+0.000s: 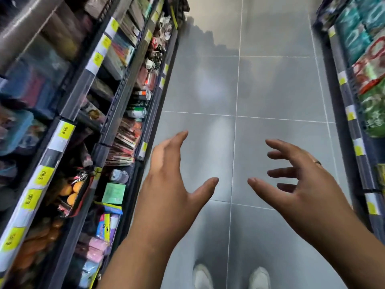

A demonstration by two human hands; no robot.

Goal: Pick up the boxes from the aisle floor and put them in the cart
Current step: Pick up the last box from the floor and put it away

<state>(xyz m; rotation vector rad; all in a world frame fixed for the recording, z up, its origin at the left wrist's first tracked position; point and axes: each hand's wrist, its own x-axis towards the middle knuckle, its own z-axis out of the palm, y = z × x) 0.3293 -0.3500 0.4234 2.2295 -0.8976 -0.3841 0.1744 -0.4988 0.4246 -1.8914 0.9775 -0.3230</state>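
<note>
Left shelves [116, 97]: dark racks crowded with small, blurred goods.
Price tags [64, 132]: yellow and white, along the shelf edges.
Green box [113, 192]: on the lowest left shelf.
Right shelves [345, 97]: hold green, teal and red packets [370, 69].
Floor [270, 84]: grey glossy tiles.
White shoes [201, 276]: a pair on the floor, at the bottom edge.

Left hand [166, 184] and right hand [298, 184] reach forward, fingers spread, palms facing, holding nothing.

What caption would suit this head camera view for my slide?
Left hand and right hand spread open, holding nothing, above the grey tiled aisle floor between stocked shelves, white shoes below.
</note>
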